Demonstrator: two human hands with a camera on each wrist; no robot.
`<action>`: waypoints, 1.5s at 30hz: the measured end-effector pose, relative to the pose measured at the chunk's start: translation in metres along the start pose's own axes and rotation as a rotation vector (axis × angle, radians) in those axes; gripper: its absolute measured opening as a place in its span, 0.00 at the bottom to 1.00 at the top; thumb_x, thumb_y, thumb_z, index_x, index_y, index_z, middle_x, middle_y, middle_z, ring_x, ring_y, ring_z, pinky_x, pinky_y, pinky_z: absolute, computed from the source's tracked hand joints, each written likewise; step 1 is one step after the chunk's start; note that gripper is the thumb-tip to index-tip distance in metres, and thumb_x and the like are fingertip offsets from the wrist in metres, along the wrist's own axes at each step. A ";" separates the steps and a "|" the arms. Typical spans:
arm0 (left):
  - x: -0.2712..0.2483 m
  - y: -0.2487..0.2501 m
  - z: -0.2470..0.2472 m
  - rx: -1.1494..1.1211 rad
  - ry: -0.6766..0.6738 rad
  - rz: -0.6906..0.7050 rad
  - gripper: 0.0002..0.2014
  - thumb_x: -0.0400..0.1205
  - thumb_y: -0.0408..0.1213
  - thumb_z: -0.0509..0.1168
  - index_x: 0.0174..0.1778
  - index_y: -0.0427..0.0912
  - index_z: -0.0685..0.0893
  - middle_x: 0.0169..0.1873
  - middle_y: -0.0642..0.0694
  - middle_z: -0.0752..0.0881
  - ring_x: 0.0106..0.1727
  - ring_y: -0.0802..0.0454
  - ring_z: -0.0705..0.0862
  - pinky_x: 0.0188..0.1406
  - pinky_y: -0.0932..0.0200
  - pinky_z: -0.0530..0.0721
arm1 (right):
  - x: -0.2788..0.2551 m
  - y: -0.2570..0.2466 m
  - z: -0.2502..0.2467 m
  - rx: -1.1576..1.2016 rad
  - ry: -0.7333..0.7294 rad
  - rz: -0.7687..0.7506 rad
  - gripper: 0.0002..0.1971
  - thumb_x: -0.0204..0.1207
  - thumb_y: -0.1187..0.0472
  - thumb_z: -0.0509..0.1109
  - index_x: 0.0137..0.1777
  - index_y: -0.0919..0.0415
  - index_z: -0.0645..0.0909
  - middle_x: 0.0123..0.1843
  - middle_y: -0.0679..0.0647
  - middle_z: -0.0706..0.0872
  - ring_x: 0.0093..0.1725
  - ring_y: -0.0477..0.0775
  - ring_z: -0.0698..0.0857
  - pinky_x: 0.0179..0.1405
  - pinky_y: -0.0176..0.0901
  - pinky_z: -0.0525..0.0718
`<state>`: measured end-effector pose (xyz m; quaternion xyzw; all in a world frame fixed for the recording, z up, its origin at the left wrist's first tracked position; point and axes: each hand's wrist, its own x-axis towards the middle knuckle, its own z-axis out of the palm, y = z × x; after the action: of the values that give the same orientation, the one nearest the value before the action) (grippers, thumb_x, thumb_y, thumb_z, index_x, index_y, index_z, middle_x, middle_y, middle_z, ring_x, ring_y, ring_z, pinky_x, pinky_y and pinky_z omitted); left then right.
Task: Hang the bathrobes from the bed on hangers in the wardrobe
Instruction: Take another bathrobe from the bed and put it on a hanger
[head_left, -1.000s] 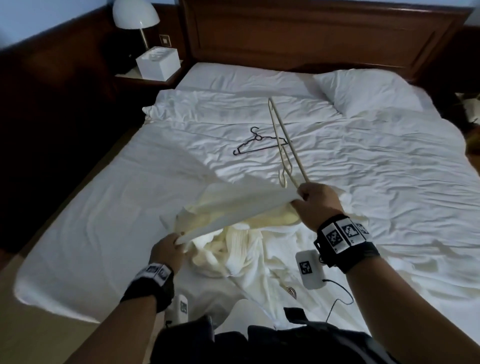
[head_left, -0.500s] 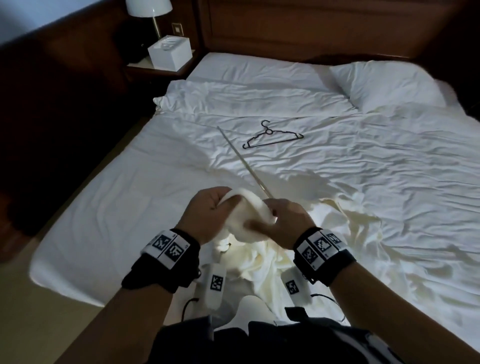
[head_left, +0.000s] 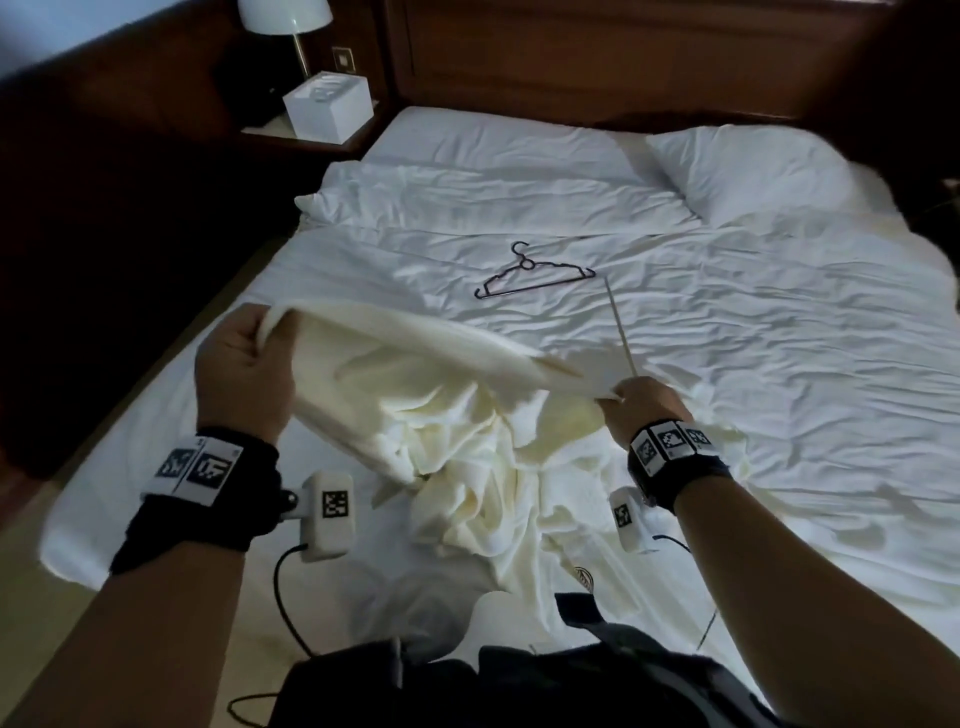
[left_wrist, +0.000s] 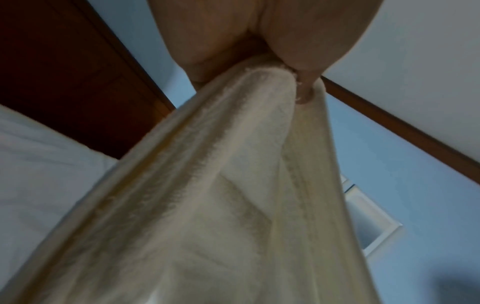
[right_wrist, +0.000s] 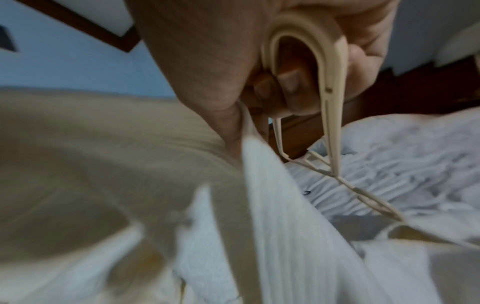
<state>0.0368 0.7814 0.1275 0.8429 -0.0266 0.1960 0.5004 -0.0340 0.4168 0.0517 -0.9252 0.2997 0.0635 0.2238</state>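
Note:
A cream bathrobe (head_left: 441, 415) is lifted off the bed's near end, its edge stretched between my two hands. My left hand (head_left: 244, 364) grips one end of that edge; the left wrist view shows the cloth (left_wrist: 233, 185) bunched in my fingers. My right hand (head_left: 636, 402) pinches the other end and also holds the hook of a beige plastic hanger (right_wrist: 330, 82), whose thin bar (head_left: 621, 327) sticks up away from me. A black hanger (head_left: 532, 275) lies flat on the bed (head_left: 779, 338), beyond the robe.
White rumpled sheets cover the bed, with a pillow (head_left: 753, 176) at the far right. A bedside table at the far left carries a lamp (head_left: 285, 21) and a white box (head_left: 330, 106). The dark wooden headboard (head_left: 597, 57) runs along the back. Dark floor lies left.
My hands were close together on a bunch of the robe; now they have drawn apart and stretched its edge wide. The beige hanger has swung from pointing left to pointing right.

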 end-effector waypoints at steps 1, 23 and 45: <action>-0.001 -0.007 -0.003 0.018 0.016 -0.019 0.13 0.84 0.44 0.63 0.39 0.39 0.80 0.31 0.48 0.76 0.34 0.56 0.73 0.33 0.60 0.71 | -0.002 0.003 0.001 0.007 0.012 0.002 0.12 0.75 0.45 0.69 0.51 0.50 0.86 0.56 0.56 0.88 0.53 0.61 0.86 0.52 0.46 0.83; -0.027 0.073 0.038 -0.161 -0.553 0.160 0.12 0.71 0.31 0.61 0.39 0.50 0.88 0.31 0.50 0.87 0.32 0.62 0.81 0.30 0.66 0.77 | -0.041 -0.084 -0.014 0.132 0.321 -0.501 0.15 0.72 0.41 0.72 0.48 0.51 0.82 0.50 0.51 0.83 0.45 0.56 0.84 0.39 0.42 0.76; 0.016 0.014 0.017 0.360 -0.208 -0.074 0.12 0.77 0.47 0.70 0.47 0.41 0.86 0.40 0.44 0.84 0.44 0.43 0.82 0.39 0.54 0.76 | -0.022 -0.020 -0.028 0.782 -0.068 -0.055 0.28 0.71 0.39 0.75 0.18 0.59 0.79 0.17 0.53 0.78 0.21 0.51 0.75 0.30 0.43 0.71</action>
<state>0.0533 0.7621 0.1369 0.9347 -0.0119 0.0911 0.3432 -0.0405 0.4300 0.0898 -0.7751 0.2687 -0.0310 0.5709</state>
